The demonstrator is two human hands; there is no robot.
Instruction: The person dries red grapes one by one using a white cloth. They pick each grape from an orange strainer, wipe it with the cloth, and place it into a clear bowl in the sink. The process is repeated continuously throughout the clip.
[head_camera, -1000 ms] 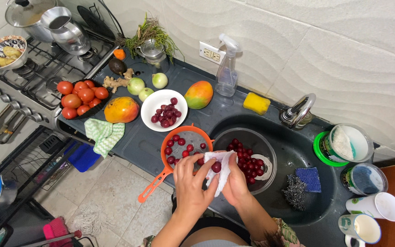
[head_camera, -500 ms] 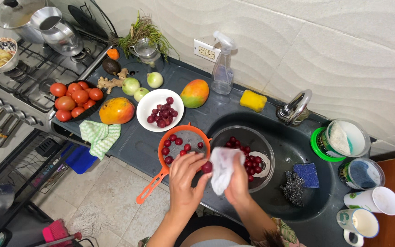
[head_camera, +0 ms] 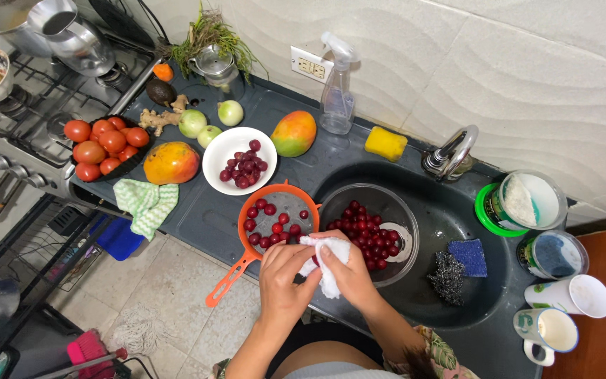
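Note:
My left hand (head_camera: 282,277) and my right hand (head_camera: 345,276) meet over the counter's front edge, both closed around a white cloth (head_camera: 320,260) with a small red fruit wrapped inside it, mostly hidden. Just behind my hands sits an orange strainer (head_camera: 243,223) holding several red fruits (head_camera: 264,219). A clear bowl (head_camera: 400,217) with many more red fruits stands in the dark sink (head_camera: 450,231). A white plate (head_camera: 219,151) with several red fruits lies further back.
Two mangoes (head_camera: 170,162), a black bowl of tomatoes (head_camera: 103,146), onions and ginger lie left on the counter. A green checked cloth (head_camera: 146,203) hangs at the edge. Spray bottle (head_camera: 334,91), yellow sponge (head_camera: 385,143), tap (head_camera: 454,151), steel scrubber (head_camera: 447,276), blue sponge and tubs stand right. Stove at far left.
The red fruit held openly in my left fingers has gone back into the cloth. Both hands have closed together around it. The view has shifted slightly.

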